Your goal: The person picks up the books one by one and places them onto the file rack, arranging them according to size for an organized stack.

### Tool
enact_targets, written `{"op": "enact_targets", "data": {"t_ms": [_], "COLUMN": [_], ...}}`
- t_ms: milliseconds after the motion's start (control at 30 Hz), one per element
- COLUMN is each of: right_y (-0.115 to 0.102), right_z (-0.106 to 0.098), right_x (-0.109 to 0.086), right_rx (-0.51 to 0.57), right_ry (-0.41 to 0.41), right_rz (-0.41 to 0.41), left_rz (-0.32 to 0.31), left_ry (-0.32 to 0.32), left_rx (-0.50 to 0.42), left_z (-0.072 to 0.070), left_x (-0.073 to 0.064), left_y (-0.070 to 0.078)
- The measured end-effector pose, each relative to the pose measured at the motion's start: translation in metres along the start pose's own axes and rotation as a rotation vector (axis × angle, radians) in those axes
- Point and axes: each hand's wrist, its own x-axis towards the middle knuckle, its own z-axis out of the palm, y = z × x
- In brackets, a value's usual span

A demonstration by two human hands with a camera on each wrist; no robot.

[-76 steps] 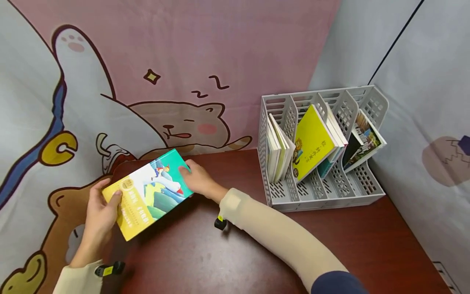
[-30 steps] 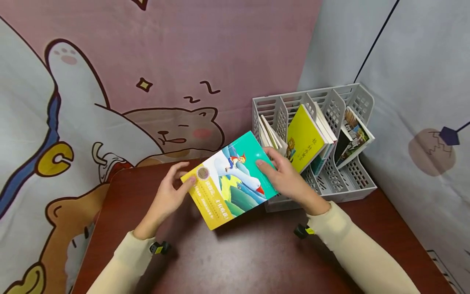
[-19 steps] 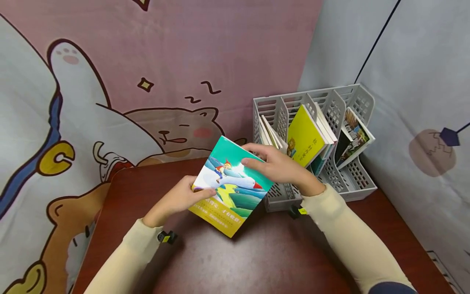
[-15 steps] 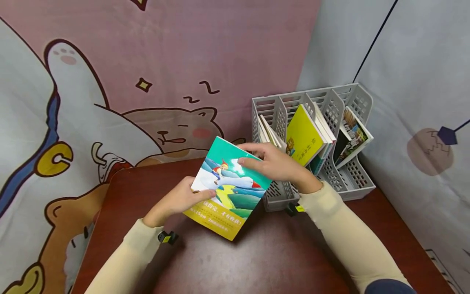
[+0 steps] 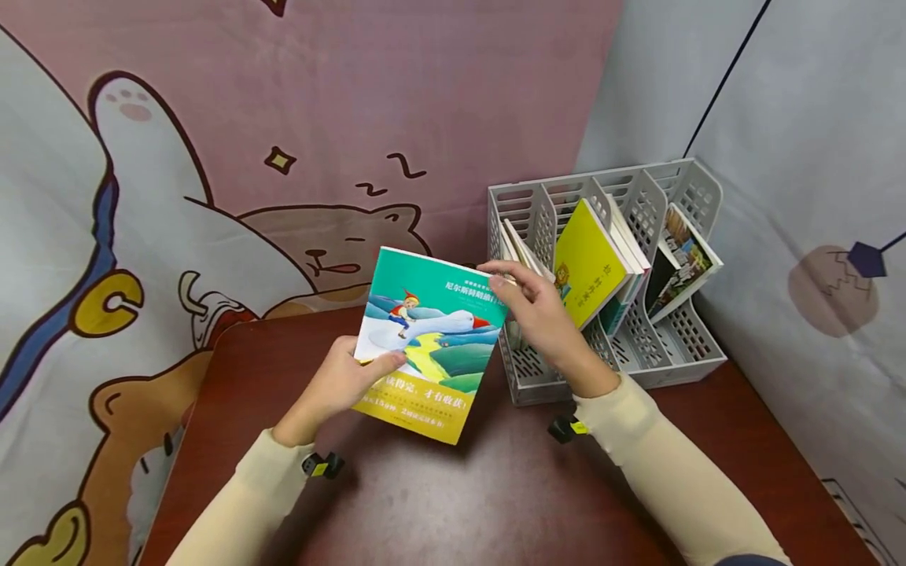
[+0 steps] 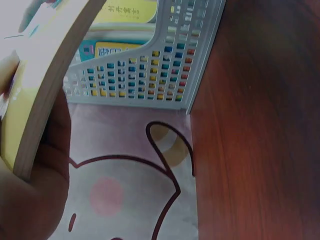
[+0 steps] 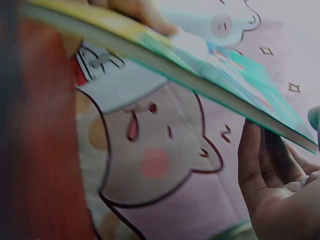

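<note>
A paperback book [image 5: 432,354] with a green, white and yellow cover is held above the table, cover up and slightly tilted. My left hand [image 5: 336,385] grips its left edge, thumb on the cover and fingers hidden underneath. At the upper right corner, my right hand [image 5: 548,326] holds the book, thumb over the cover. From the right wrist view, the fingers of the right hand [image 7: 280,175] touch the underside of the book [image 7: 200,85]. In the left wrist view, the left hand [image 6: 37,195] wraps the page edges.
A grey plastic file rack [image 5: 538,389] stands at the back right, just beyond my right hand. Its compartments hold several books, including a yellow book [image 5: 591,263] leaning out. Under everything is a dark red wooden table [image 5: 453,511], bordered by printed cloth walls [image 5: 425,94].
The book came from the left toward the middle in both hands. It has turned clockwise so its title faces me, and my right hand has shifted to its upper right corner.
</note>
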Motion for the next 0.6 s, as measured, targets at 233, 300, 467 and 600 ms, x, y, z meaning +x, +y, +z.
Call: {"op": "enact_targets", "data": {"t_ms": [233,300,467,600], "right_y": [0.016,0.019,0.021,0.021], "right_z": [0.033,0.039,0.045,0.047], "right_x": [-0.016,-0.017,-0.017,-0.016], "right_rx": [0.073,0.121,0.144,0.032], "right_ry": [-0.126,-0.128,-0.07,-0.037], "right_rz": [0.17,0.213,0.219,0.176], "left_rz": [0.106,0.122,0.081,0.036], "left_ry": [0.158,0.185,0.196,0.153], "left_rx": [-0.104,-0.119,-0.156,-0.209], "left_z": [0.018,0.026,0.038,0.041], "left_x": [-0.001,-0.002,-0.003,-0.006], "left_y": [0.001,0.002,0.002,-0.001]}}
